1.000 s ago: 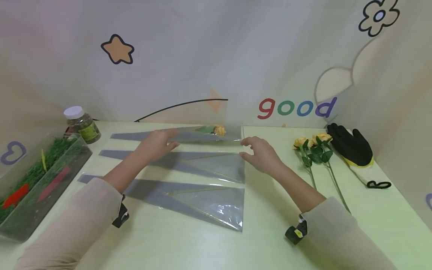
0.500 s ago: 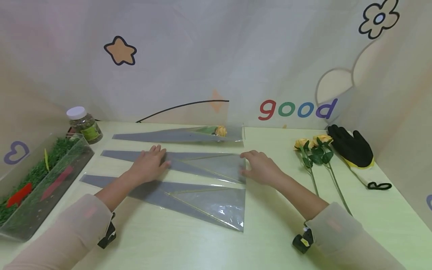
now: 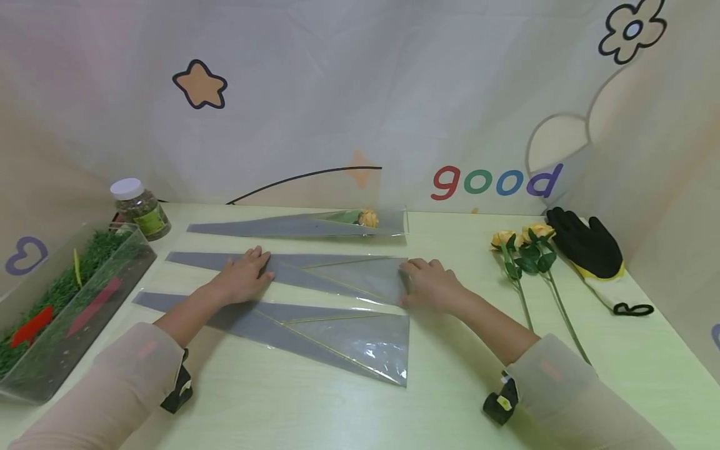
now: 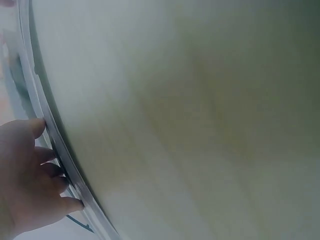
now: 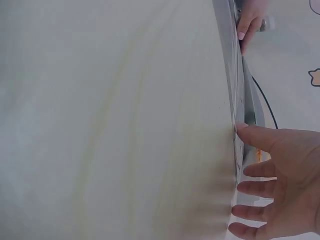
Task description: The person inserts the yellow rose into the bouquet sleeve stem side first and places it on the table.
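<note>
From above, the head camera faces forward and down, spanning table (image 3: 315,412) and backdrop (image 3: 315,112). The left wrist camera (image 3: 177,392) and right wrist camera (image 3: 499,406) look from close over the table, tipped sideways. All three share the left hand (image 3: 242,279).

Grey wrappers (image 3: 360,342) patterned with thin gold lines (image 3: 337,351), yellow roses (image 3: 539,232) with dark green leaves (image 3: 527,259), black-and-white glove (image 3: 587,247) banded in yellow, white lid (image 3: 127,188) above a green label (image 3: 149,220), pale backdrop (image 3: 315,106) printed with a black-outlined tan star (image 3: 200,84) and red, green, blue and purple lettering (image 3: 488,181).
</note>
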`<action>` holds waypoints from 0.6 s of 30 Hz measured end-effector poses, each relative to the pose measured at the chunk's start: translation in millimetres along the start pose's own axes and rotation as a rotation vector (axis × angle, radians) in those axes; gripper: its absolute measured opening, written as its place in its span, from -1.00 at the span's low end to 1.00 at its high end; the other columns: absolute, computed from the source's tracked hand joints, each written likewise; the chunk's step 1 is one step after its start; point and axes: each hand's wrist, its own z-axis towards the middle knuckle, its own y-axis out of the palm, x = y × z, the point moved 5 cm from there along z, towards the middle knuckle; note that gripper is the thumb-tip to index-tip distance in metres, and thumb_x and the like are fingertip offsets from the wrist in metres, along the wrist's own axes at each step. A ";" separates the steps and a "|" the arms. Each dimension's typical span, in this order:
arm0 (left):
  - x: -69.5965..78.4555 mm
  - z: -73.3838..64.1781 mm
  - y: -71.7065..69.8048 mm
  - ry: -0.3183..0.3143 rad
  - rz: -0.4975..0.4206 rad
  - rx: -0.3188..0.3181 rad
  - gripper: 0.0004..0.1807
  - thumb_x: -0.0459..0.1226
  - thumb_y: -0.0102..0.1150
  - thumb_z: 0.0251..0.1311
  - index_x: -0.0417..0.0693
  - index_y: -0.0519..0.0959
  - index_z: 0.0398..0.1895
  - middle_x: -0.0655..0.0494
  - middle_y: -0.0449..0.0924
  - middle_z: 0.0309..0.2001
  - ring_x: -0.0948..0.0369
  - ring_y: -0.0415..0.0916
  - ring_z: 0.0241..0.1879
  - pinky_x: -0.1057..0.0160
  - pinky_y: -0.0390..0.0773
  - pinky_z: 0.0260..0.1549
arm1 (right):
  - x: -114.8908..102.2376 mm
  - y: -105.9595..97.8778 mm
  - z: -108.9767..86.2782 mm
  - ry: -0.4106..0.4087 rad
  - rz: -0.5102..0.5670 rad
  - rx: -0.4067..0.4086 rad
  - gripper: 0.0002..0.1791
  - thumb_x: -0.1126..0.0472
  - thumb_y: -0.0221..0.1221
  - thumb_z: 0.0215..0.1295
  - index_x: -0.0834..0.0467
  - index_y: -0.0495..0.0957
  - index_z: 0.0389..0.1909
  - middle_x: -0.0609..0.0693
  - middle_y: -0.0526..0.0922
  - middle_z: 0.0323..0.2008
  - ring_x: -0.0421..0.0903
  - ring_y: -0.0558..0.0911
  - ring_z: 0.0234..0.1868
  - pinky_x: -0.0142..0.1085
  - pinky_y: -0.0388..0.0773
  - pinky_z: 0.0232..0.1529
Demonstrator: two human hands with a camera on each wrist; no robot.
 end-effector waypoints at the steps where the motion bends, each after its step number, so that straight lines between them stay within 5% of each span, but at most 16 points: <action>1: 0.1 -0.1 0.3 0.001 0.000 -0.003 -0.38 -0.15 -0.25 0.42 -0.44 0.01 0.35 -0.41 -0.19 0.36 -0.24 -0.24 0.34 -0.34 -0.19 0.17 | 0.3 0.4 0.6 -0.003 -0.002 0.005 -0.22 -0.07 0.26 0.12 0.23 0.27 0.28 0.22 0.26 0.27 0.28 0.27 0.17 0.21 0.32 0.01; 18: 8.4 -1.2 4.6 0.006 0.017 -0.036 -0.36 -0.14 -0.29 0.42 -0.46 -0.04 0.36 -0.41 -0.25 0.36 -0.23 -0.28 0.35 -0.34 -0.19 0.17 | 8.0 -2.8 -1.0 0.001 0.008 -0.014 -0.30 -0.05 0.30 0.09 0.19 0.39 0.22 0.18 0.32 0.25 0.24 0.32 0.13 0.18 0.34 -0.01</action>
